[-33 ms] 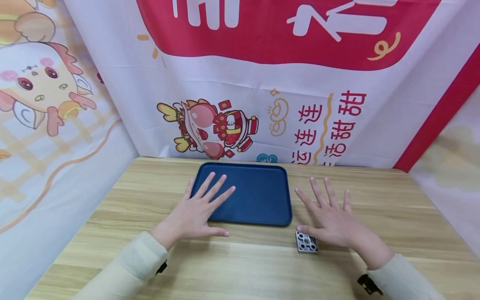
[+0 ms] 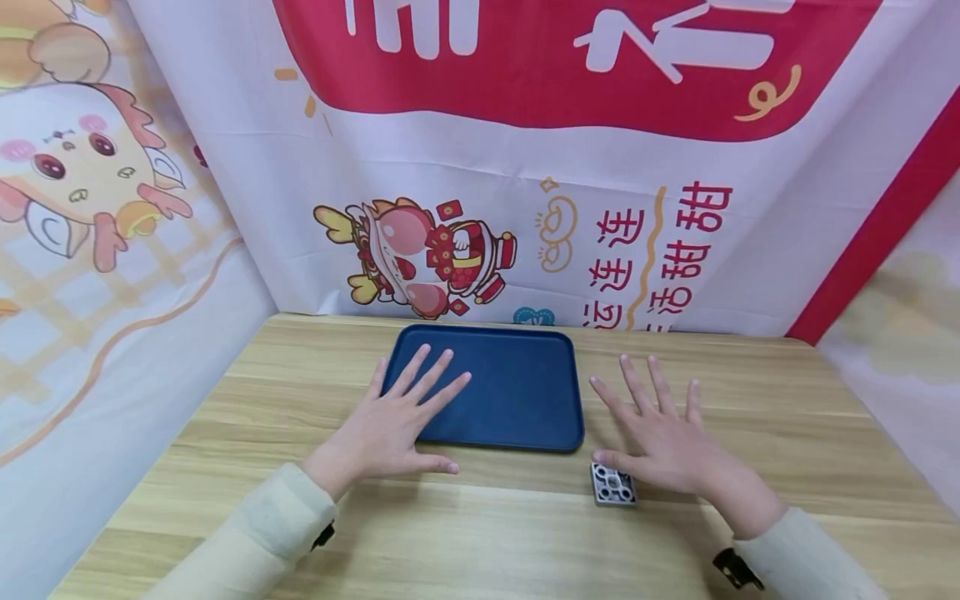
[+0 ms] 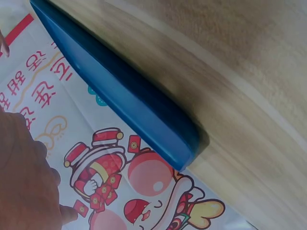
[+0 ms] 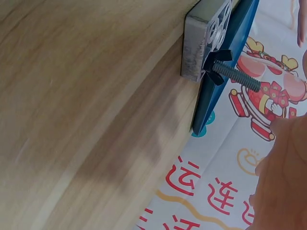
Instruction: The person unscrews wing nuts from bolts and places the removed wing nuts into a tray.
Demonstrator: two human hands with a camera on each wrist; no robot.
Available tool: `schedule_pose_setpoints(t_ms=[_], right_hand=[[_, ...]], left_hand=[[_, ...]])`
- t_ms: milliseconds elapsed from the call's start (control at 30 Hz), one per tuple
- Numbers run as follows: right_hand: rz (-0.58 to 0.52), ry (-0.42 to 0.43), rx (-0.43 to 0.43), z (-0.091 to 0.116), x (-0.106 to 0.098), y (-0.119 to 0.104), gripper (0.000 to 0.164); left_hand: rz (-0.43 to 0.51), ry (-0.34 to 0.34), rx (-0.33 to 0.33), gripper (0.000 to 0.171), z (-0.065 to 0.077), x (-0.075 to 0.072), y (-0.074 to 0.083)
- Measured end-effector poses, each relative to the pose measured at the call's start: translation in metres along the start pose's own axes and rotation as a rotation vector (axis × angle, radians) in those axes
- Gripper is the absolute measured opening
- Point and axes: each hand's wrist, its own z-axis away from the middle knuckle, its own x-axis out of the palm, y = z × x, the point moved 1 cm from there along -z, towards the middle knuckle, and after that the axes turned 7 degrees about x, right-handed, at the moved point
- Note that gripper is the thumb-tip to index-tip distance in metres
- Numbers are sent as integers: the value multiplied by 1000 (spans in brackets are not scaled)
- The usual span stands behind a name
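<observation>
ten fingers spread wide: left hand [image 2: 390, 423] over the near left corner of the tray [image 2: 517, 392], right hand [image 2: 669, 446] partly over the block [image 2: 613, 487]. it lies on the table [image 2: 480, 542], just off the tray's near right corner.

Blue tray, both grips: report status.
Left grip empty, partly over tray. Right grip empty, partly hiding grey block, head view. Wing bolt at block, seating unclear.
</observation>
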Motion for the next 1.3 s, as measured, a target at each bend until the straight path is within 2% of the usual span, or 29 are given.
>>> schedule_pose_setpoints(t_ms=[133,433,633,767,900,1167,1300], right_hand=[[-10,5,-1,0,-1,-1,86],[-104,31,-26,6,-10,2,75],[-76,69,-26,11,-10,9,67],[-71,81,-82,12,-8,12,59],[-85,55,-129,14,-6,15,51],[-113,-27,-129,15,-6,18,42],[-136,-109,-108,15,-4,17,44]], left_hand=[[30,-8,10,107,-1,-1,4],[221,-108,89,102,-9,-4,22],[262,-114,159,95,-18,-5,37],[266,-102,182,89,-22,-4,45],[276,-101,221,81,-29,0,54],[288,-121,303,68,-52,6,84],[288,-125,313,64,-63,10,97]])
